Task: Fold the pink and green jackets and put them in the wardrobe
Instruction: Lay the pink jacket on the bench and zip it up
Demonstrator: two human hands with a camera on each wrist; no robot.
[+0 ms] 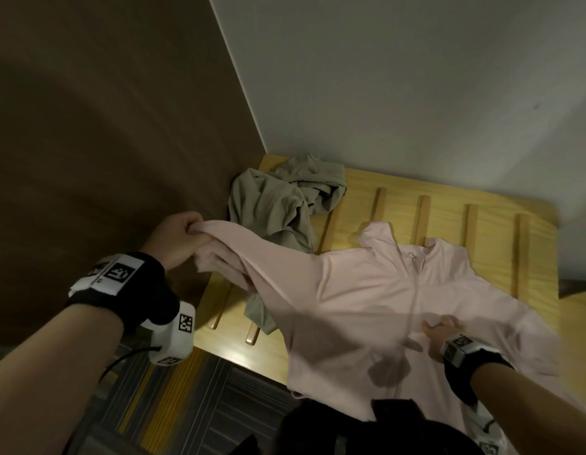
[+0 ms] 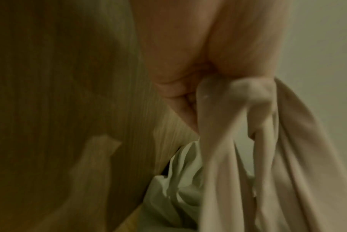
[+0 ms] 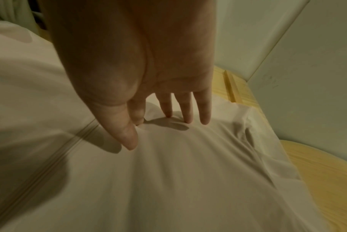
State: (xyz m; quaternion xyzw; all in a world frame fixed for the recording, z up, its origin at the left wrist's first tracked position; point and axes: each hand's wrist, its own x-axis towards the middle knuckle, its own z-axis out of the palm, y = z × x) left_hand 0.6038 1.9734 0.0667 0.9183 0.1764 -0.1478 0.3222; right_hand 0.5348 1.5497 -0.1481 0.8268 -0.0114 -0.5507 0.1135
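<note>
The pink jacket lies spread over a yellow wooden slatted surface, zip side up. My left hand grips a bunched sleeve or edge of it, lifted off to the left by the brown panel; the left wrist view shows the fist closed round the pink cloth. My right hand rests on the jacket's middle beside the zip; in the right wrist view its straight fingertips press the fabric. The green jacket lies crumpled at the back left corner, partly under the pink one.
A brown wood-grain panel stands on the left and a pale wall runs behind the slatted surface. Striped dark carpet lies below the surface's front edge. Bare slats show at the back right.
</note>
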